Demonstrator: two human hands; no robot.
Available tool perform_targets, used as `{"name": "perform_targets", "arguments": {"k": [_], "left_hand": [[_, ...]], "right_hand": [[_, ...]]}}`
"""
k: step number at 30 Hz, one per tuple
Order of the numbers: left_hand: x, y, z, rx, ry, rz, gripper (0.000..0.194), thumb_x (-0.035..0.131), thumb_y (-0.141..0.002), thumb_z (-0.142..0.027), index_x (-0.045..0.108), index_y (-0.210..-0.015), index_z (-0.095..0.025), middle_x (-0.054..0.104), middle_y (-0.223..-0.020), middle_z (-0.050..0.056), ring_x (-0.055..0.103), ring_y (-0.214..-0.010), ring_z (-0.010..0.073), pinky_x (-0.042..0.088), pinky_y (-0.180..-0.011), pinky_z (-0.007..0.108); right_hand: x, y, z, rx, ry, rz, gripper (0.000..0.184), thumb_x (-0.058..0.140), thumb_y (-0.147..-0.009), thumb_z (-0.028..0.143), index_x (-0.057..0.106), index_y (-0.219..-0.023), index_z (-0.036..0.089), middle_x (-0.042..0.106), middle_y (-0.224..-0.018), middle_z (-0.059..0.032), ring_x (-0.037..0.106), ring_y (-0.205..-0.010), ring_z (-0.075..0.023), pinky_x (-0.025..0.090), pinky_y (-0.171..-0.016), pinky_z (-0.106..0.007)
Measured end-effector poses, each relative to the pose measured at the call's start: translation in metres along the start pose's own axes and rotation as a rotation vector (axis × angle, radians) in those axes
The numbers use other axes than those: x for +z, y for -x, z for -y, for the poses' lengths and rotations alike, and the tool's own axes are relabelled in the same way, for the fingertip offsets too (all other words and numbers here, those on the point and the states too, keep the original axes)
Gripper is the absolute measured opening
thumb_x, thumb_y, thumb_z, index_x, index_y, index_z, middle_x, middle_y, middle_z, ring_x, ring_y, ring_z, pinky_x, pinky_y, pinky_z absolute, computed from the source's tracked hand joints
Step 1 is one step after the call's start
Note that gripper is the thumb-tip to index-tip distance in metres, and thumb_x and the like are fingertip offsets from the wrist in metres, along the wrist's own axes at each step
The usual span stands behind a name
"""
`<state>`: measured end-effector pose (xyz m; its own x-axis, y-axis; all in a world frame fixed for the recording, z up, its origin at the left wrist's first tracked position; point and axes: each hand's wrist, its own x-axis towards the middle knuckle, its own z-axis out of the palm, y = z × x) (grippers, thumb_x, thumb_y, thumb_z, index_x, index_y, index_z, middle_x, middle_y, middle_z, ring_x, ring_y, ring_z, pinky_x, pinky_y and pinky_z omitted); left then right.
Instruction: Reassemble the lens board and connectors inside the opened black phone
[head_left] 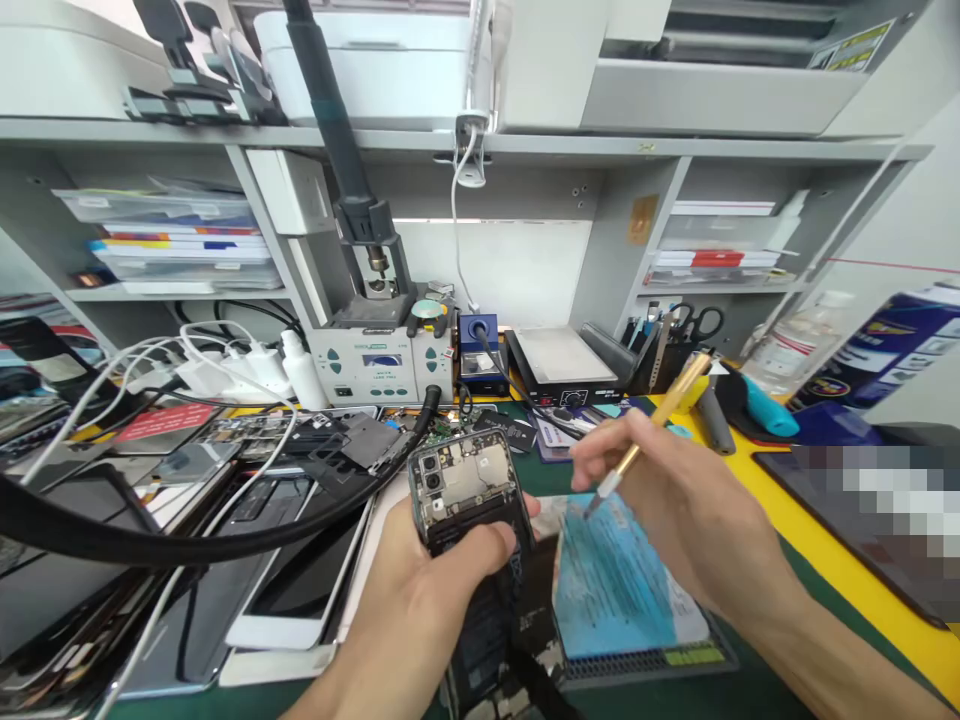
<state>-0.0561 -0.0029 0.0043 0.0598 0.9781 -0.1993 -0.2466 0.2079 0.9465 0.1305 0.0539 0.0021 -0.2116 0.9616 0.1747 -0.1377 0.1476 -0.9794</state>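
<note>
My left hand (427, 590) is wrapped round an opened smartphone (469, 480), its thumb lying across the black battery. The phone's back is off, so the camera pair and a metal shield plate show at its upper end. A dark flex cable piece (536, 600) hangs along its right side. My right hand (675, 490) grips a slim gold-handled tool (641, 440) like a pen, with a pale collar and a narrow dark tip pointing down. I cannot tell whether the tip is a blade or bristles. Below that tip lies a blue pad (611, 580) with dark streaks.
Phones and screens (292, 570) lie stacked at left, crossed by a thick black hose (247, 550) and white cables. Behind stand a hot-air station (382, 365), a soldering unit (480, 350) and a flat heating plate (566, 360). A dark tablet-like slab (832, 520) lies at right.
</note>
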Motion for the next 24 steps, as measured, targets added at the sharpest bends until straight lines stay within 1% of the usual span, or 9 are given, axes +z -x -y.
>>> {"name": "perform_targets", "arguments": {"k": [1, 2, 5, 7, 9, 12, 16, 19, 24], "left_hand": [[0.000, 0.000, 0.001, -0.002, 0.011, -0.015, 0.016, 0.068, -0.078, -0.027, 0.075, -0.090, -0.018, 0.080, -0.077, 0.008, 0.077, -0.075, 0.0282, 0.060, -0.072, 0.039], [0.001, 0.001, 0.003, -0.002, 0.025, -0.029, 0.017, 0.069, -0.078, -0.029, 0.075, -0.091, -0.018, 0.080, -0.078, 0.008, 0.077, -0.077, 0.0280, 0.060, -0.075, 0.039], [0.004, 0.003, 0.009, 0.022, 0.051, -0.061, 0.021, 0.073, -0.079, -0.033, 0.074, -0.094, -0.018, 0.080, -0.081, 0.007, 0.076, -0.077, 0.0266, 0.060, -0.078, 0.039], [0.006, 0.004, 0.012, 0.055, 0.044, -0.083, 0.022, 0.074, -0.080, -0.035, 0.074, -0.095, -0.019, 0.081, -0.082, 0.006, 0.076, -0.079, 0.0259, 0.060, -0.079, 0.038], [0.008, 0.005, 0.013, 0.092, 0.015, -0.117, 0.021, 0.074, -0.079, -0.035, 0.074, -0.095, -0.020, 0.081, -0.085, 0.005, 0.076, -0.086, 0.0264, 0.059, -0.081, 0.036], [0.011, 0.005, 0.012, 0.115, -0.022, -0.170, 0.020, 0.075, -0.078, -0.033, 0.075, -0.093, -0.021, 0.082, -0.090, 0.003, 0.076, -0.087, 0.0255, 0.060, -0.077, 0.032], [0.014, 0.006, 0.011, 0.109, -0.003, -0.201, 0.017, 0.076, -0.077, -0.033, 0.075, -0.090, -0.022, 0.082, -0.089, 0.000, 0.076, -0.081, 0.0221, 0.060, -0.073, 0.028], [0.015, 0.007, 0.012, 0.132, 0.012, -0.207, 0.015, 0.075, -0.077, -0.031, 0.076, -0.089, -0.023, 0.082, -0.087, -0.002, 0.076, -0.085, 0.0215, 0.060, -0.075, 0.025], [0.016, 0.007, 0.011, 0.182, 0.011, -0.202, 0.010, 0.074, -0.078, -0.028, 0.077, -0.086, -0.023, 0.082, -0.088, -0.002, 0.076, -0.081, 0.0196, 0.060, -0.075, 0.024]], "right_hand": [[-0.002, 0.002, -0.001, -0.056, 0.046, -0.039, 0.043, 0.058, -0.094, 0.058, 0.078, -0.083, 0.021, 0.061, -0.078, -0.0058, 0.058, -0.079, -0.0199, 0.048, -0.073, -0.033], [-0.003, 0.005, -0.001, -0.092, 0.083, -0.074, 0.043, 0.057, -0.095, 0.058, 0.079, -0.086, 0.023, 0.061, -0.077, -0.0058, 0.056, -0.077, -0.0199, 0.047, -0.070, -0.033], [0.000, 0.017, -0.002, -0.135, 0.145, -0.141, 0.041, 0.054, -0.097, 0.057, 0.080, -0.090, 0.027, 0.053, -0.064, -0.0026, 0.049, -0.062, -0.0174, 0.043, -0.058, -0.032], [0.005, 0.025, -0.002, -0.238, 0.205, -0.172, 0.035, 0.055, -0.098, 0.052, 0.080, -0.091, 0.030, 0.059, -0.068, -0.0037, 0.053, -0.062, -0.0175, 0.045, -0.059, -0.033], [0.011, 0.030, -0.003, -0.389, 0.296, -0.182, 0.026, 0.059, -0.098, 0.045, 0.080, -0.092, 0.032, 0.066, -0.073, -0.0041, 0.059, -0.065, -0.0185, 0.049, -0.063, -0.034], [0.013, 0.031, -0.005, -0.545, 0.422, -0.118, 0.017, 0.061, -0.097, 0.032, 0.078, -0.099, 0.032, 0.072, -0.076, -0.0027, 0.065, -0.065, -0.0191, 0.054, -0.066, -0.035], [0.007, 0.027, -0.006, -0.663, 0.571, -0.006, 0.027, 0.061, -0.091, 0.011, 0.073, -0.108, 0.028, 0.077, -0.090, -0.0027, 0.073, -0.076, -0.0210, 0.059, -0.067, -0.032], [0.004, 0.026, -0.005, -0.755, 0.631, 0.011, 0.026, 0.060, -0.088, 0.007, 0.072, -0.106, 0.022, 0.078, -0.094, -0.0040, 0.074, -0.083, -0.0202, 0.061, -0.066, -0.028], [0.008, 0.027, 0.000, -0.801, 0.695, 0.028, 0.027, 0.057, -0.085, 0.004, 0.071, -0.103, 0.019, 0.079, -0.089, -0.0041, 0.075, -0.080, -0.0168, 0.061, -0.067, -0.023]]}}
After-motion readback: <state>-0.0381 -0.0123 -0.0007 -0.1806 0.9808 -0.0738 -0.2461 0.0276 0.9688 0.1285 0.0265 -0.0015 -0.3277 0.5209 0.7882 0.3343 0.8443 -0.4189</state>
